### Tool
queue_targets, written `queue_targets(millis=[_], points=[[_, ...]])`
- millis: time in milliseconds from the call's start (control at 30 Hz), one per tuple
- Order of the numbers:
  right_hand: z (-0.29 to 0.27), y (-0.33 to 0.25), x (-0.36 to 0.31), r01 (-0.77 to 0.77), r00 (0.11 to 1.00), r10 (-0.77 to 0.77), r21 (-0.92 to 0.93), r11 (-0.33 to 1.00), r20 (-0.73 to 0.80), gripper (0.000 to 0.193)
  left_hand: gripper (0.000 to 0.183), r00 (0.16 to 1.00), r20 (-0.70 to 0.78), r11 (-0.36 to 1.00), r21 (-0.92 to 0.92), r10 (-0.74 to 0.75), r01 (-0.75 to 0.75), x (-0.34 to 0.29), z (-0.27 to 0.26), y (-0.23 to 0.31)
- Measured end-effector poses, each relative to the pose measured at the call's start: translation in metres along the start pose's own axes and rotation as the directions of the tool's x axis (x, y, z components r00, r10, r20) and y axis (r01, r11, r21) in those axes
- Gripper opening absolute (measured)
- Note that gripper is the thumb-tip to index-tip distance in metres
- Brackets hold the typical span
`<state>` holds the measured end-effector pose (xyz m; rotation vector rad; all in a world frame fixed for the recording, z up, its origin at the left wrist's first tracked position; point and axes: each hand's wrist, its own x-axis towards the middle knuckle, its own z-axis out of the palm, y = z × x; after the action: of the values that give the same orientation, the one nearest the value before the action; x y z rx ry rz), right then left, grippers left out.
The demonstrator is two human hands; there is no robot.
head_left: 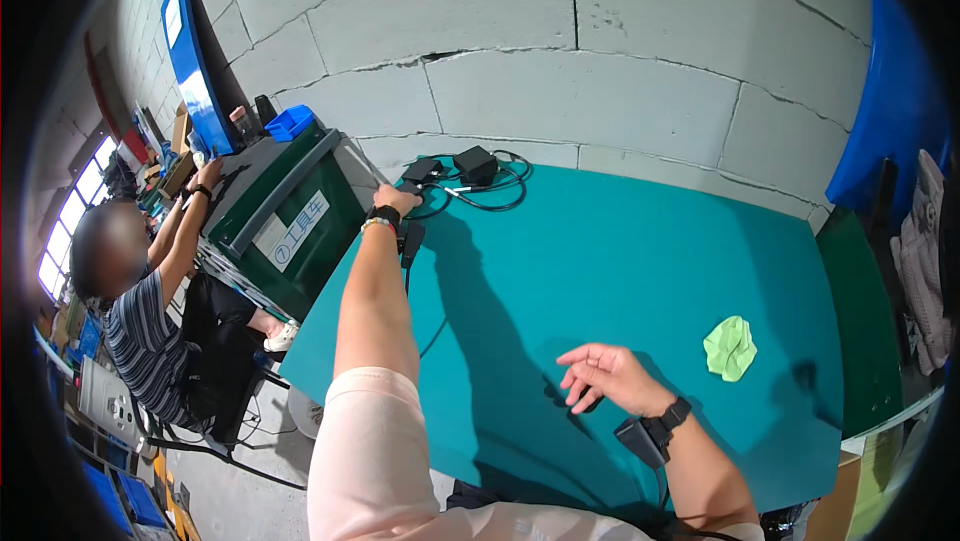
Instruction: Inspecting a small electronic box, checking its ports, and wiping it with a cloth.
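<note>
My left hand (pixel 399 200) reaches to the far left corner of the teal tabletop (pixel 620 271). Its fingers are closed, and what they hold, if anything, I cannot make out. Right beside it lie a small black box (pixel 422 171), a black power adapter (pixel 476 166) and a loop of black cable (pixel 505 203). Over the near part of the table hovers my right hand (pixel 610 378), open with its fingers apart and nothing in them. A crumpled light green cloth (pixel 730 349) lies to the right of it. Both wrists wear black straps with a small black box.
A dark green tool cart (pixel 275 231) with a grey handle and a blue bin (pixel 290 123) borders the table's left. Beyond it, a seated person (pixel 150 311) reaches toward the cart top. A block wall (pixel 600 91) rises behind; grey fabric (pixel 925 251) hangs at the right.
</note>
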<state>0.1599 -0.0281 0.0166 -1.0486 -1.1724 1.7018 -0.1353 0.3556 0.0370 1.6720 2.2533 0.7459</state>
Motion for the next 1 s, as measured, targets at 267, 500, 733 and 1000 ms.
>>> queue_targets(millis=[267, 500, 733, 1000], points=[[0.002, -0.009, 0.003, -0.073, 0.997, 0.073, 0.034, 0.997, 0.025, 0.029, 0.096, 0.991, 0.122, 0.987, 0.145, 0.045, -0.063, 0.003, 0.013, -0.014], [0.001, -0.005, 0.004, -0.056, 0.998, 0.055, 0.046, 0.997, 0.021, 0.028, 0.096, 0.998, 0.032, 0.996, 0.072, -0.058, 0.055, -0.043, -0.011, -0.006], [0.000, 0.001, 0.003, -0.012, 1.000, 0.010, 0.066, 0.998, 0.025, 0.028, 0.092, 0.992, -0.010, 0.863, -0.495, -0.128, 0.106, -0.127, -0.028, 0.037], [0.000, 0.006, 0.001, 0.056, 0.998, -0.056, 0.021, 0.998, 0.009, 0.033, 0.080, 0.997, -0.031, 0.513, -0.856, 0.070, -0.063, -0.268, 0.005, 0.083]])
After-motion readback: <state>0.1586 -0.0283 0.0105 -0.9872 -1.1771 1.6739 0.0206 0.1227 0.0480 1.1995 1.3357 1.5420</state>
